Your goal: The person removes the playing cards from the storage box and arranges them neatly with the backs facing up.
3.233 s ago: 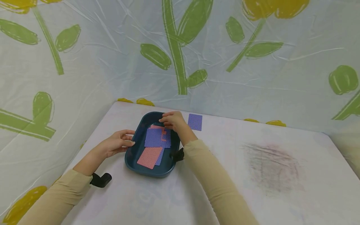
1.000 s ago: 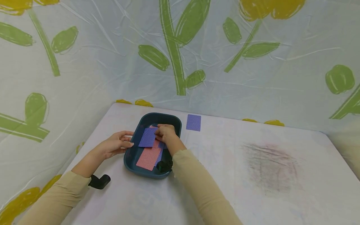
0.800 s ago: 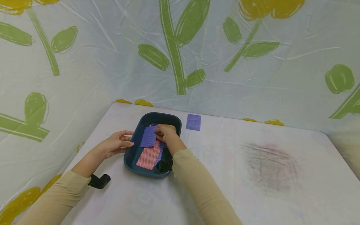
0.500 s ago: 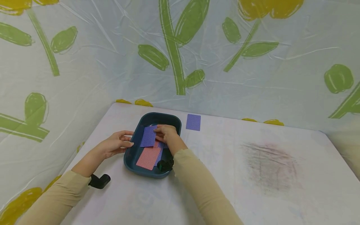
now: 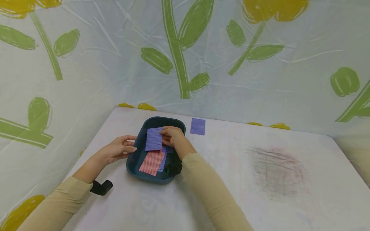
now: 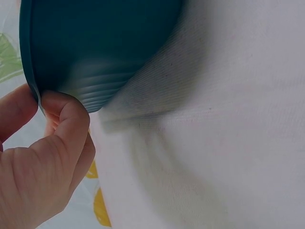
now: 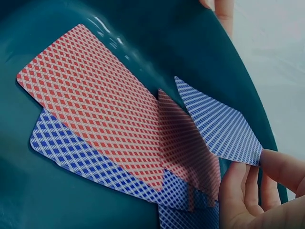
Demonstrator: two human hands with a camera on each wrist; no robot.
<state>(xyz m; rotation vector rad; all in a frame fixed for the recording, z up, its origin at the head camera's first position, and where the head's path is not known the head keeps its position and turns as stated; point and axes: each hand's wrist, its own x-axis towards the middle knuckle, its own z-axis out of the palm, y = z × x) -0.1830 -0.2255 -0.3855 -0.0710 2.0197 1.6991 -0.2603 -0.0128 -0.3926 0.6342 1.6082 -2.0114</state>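
Observation:
A dark teal tray (image 5: 136, 166) stands on the table with red-backed and blue-backed playing cards in it. My left hand (image 5: 118, 149) pinches the tray's left rim between thumb and fingers, as the left wrist view also shows. Over the tray, my right hand (image 5: 174, 138) pinches a blue-backed playing card (image 5: 154, 139) by its right edge, tilted above the others. Beneath it, a red-backed card (image 7: 95, 100) overlaps a blue-backed card (image 7: 86, 157). Another red-backed card (image 7: 183, 133) lies partly under the held one, and a further blue-backed card (image 7: 186, 217) is partly cut off.
One blue-backed card (image 5: 198, 126) lies on the white table (image 5: 225, 166) just right of the tray, near the back edge. A dark smudge (image 5: 278, 171) marks the cloth at the right. Patterned sheeting (image 5: 124, 64) rises behind and at the left.
My right hand has gone from the tray's far right side into the tray and taken hold of a blue-backed card. That card has shifted left and now rises slightly. My left hand stays at the rim.

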